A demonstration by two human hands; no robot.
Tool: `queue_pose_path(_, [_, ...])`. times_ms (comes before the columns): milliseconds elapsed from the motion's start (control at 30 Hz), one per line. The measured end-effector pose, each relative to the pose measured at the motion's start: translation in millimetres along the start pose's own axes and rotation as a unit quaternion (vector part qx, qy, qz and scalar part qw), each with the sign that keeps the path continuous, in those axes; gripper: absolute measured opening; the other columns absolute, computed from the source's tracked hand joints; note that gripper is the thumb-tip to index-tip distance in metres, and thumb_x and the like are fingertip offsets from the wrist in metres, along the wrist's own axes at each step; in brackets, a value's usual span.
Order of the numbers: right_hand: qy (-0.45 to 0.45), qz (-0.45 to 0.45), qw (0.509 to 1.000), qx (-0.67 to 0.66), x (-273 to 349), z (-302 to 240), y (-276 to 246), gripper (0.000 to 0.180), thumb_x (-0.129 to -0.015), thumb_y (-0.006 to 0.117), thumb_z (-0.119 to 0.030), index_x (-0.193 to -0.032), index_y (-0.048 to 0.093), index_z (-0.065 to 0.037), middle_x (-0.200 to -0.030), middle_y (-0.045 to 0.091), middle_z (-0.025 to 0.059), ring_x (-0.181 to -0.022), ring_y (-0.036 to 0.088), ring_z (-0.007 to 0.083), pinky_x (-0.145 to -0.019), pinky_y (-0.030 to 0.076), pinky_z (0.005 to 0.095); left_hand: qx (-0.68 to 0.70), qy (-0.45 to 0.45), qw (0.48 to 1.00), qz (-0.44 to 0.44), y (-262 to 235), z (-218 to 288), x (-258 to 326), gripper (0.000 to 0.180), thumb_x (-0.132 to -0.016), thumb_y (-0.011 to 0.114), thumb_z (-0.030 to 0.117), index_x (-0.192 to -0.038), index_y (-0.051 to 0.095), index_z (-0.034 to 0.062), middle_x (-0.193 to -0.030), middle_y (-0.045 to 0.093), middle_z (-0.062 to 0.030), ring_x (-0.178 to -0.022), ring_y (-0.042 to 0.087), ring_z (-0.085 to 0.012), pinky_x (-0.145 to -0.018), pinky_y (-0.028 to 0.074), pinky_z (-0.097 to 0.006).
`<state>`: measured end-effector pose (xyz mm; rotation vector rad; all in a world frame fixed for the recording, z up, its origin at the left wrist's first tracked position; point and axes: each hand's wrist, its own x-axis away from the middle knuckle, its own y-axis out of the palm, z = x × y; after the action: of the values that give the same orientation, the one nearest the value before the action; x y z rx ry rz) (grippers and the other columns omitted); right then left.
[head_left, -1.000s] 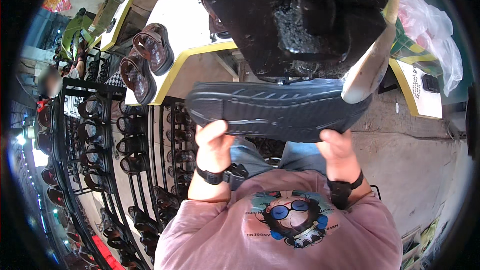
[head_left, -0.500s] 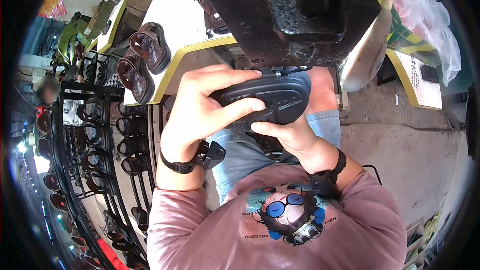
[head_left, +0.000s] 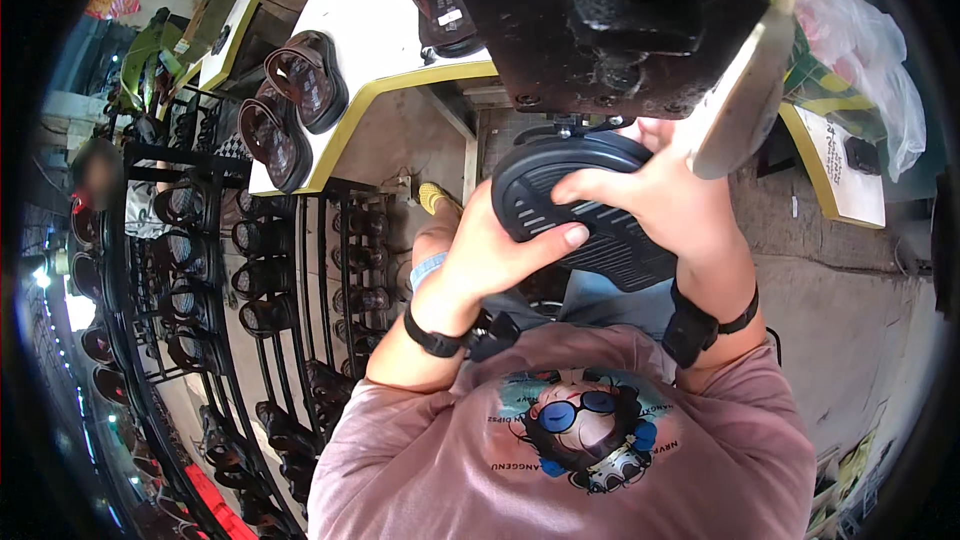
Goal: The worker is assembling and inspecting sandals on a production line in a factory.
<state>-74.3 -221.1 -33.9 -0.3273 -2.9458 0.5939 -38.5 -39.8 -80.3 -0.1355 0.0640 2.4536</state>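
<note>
Holding a black sole [head_left: 625, 240] tread-outward, tilted, just right of the frame's centre, below a dark machine head [head_left: 590, 30]; hard to tell whether touching it. Clamped at the left edge by the fingers of the left hand [head_left: 487, 252] and at the upper right by those of the right hand [head_left: 690, 202], with both thumbs on the tread. Apparently at the step of positioning the sole; next calling, perhaps, for a steady angle and firm grip. Seen at upper left, on a white desk [head_left: 370, 30]: brown sandals [head_left: 312, 85].
</note>
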Motion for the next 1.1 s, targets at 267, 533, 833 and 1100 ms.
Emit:
queue_pose_path(267, [-0.351,0.267,0.896,0.061,20.0,30.6,18.6,0.053,-0.060,0.081,0.001,-0.104,0.053,-0.001,-0.087,0.054,0.0073,-0.078,0.057,0.0192,-0.075,0.050,0.0329,0.099,0.024,0.992,0.080,20.6,3.1,19.9,0.050,-0.076,0.074,0.006,-0.120,0.052,-0.0021,-0.113,0.060,-0.0080,-0.104,0.055,-0.0153,-0.092,0.043,-0.031])
queue_pose_path(533, [-0.114,-0.272,0.948,-0.120,59.4,111.6,29.1,0.046,-0.064,0.082,-0.026,-0.102,0.064,-0.006,-0.101,0.064,0.0092,-0.096,0.060,0.0217,-0.084,0.046,0.0331,0.248,0.056,0.943,0.213,24.0,-22.0,38.7,0.055,-0.081,0.071,0.027,-0.124,0.049,0.0006,-0.117,0.058,-0.0093,-0.107,0.055,-0.0211,-0.094,0.043,-0.036])
queue_pose_path(833, [-0.109,0.000,0.860,-0.499,53.4,63.0,66.1,0.034,-0.080,0.065,-0.003,-0.114,0.060,-0.002,-0.113,0.061,0.0070,-0.103,0.056,0.0167,-0.090,0.043,0.0313,0.420,-0.020,0.839,0.346,-26.6,-46.2,39.3,0.070,-0.088,0.040,0.062,-0.132,0.045,0.0082,-0.130,0.051,-0.0099,-0.119,0.048,-0.0282,-0.101,0.038,-0.045])
queue_pose_path(1100, [-0.108,-0.044,0.898,-0.424,32.2,44.3,105.3,0.028,-0.078,0.070,-0.003,-0.105,0.063,-0.001,-0.102,0.064,0.0059,-0.094,0.059,0.0147,-0.083,0.047,0.0296,-0.342,0.109,0.910,0.208,-53.5,75.6,-6.2,0.035,-0.073,0.075,0.029,-0.092,0.062,0.0019,-0.086,0.063,-0.0083,-0.080,0.061,-0.0200,-0.073,0.048,-0.032])
